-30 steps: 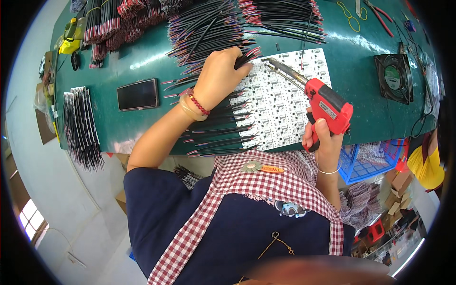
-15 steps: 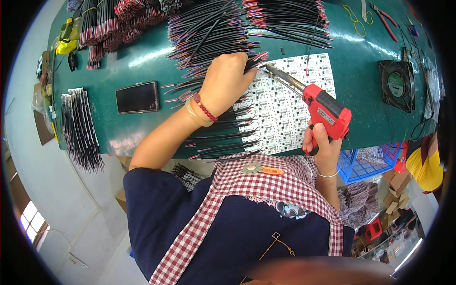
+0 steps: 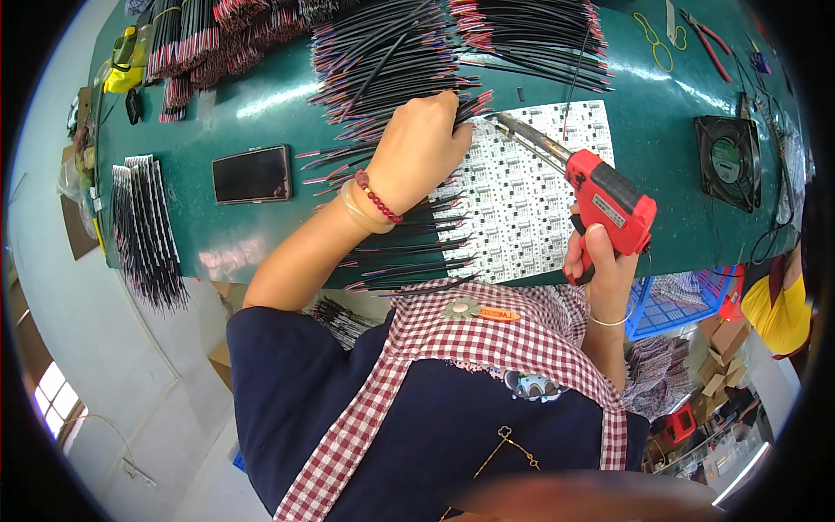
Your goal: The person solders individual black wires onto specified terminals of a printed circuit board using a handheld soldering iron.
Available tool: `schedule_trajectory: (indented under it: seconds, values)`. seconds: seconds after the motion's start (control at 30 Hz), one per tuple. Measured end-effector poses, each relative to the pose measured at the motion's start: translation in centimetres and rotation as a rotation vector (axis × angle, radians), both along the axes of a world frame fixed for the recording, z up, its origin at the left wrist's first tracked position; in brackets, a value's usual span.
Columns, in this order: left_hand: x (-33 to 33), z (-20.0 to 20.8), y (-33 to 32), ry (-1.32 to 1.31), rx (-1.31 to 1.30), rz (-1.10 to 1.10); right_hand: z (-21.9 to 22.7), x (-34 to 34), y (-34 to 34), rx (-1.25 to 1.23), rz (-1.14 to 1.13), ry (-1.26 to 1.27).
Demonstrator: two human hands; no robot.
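Note:
My right hand (image 3: 604, 265) is wrapped round the grip of a red soldering gun (image 3: 613, 196). The gun's tip points up and left, to the top left corner of a white printed circuit board panel (image 3: 531, 204). At that corner my left hand (image 3: 422, 143) is closed in a pinch on black wires (image 3: 476, 106) with reddish ends; its fingers partly hide them. More black wires (image 3: 409, 248) lie in a row along the panel's left edge, with their ends on it. Above my left hand spreads a thick layer of black wires (image 3: 383, 52).
A phone (image 3: 252, 176) lies left of my forearm, and finished wired strips (image 3: 148, 226) hang over the table's left edge. On the right stand a black fan (image 3: 728, 163), red pliers (image 3: 709, 43) and yellow scissors (image 3: 654, 43). A blue crate (image 3: 670, 309) sits below the edge.
My right hand has drawn the soldering gun a little to the right, and its tip is farther from my left fingers. My left hand has barely moved.

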State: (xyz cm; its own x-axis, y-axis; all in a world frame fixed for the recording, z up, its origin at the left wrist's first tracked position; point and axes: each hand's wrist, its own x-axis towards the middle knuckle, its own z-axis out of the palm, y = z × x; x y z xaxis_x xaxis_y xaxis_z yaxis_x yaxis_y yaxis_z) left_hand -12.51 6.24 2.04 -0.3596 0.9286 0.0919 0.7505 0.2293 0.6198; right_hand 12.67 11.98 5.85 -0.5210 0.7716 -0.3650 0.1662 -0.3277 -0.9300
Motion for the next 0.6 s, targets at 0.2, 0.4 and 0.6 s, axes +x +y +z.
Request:
schedule_trajectory:
  seconds: [0.2,0.4,0.6]
  values:
    - [0.13,-0.13,0.03,0.041,0.0,-0.006,-0.05,-0.35,-0.32,-0.019,-0.035,-0.025]
    - [0.12,-0.23,0.17,0.055,-0.037,0.001,-0.36,-0.33,-0.13,0.015,0.015,-0.054]
    - [0.13,-0.47,0.04,0.049,-0.035,-0.005,-0.4,-0.08,-0.47,-0.005,-0.026,0.011]
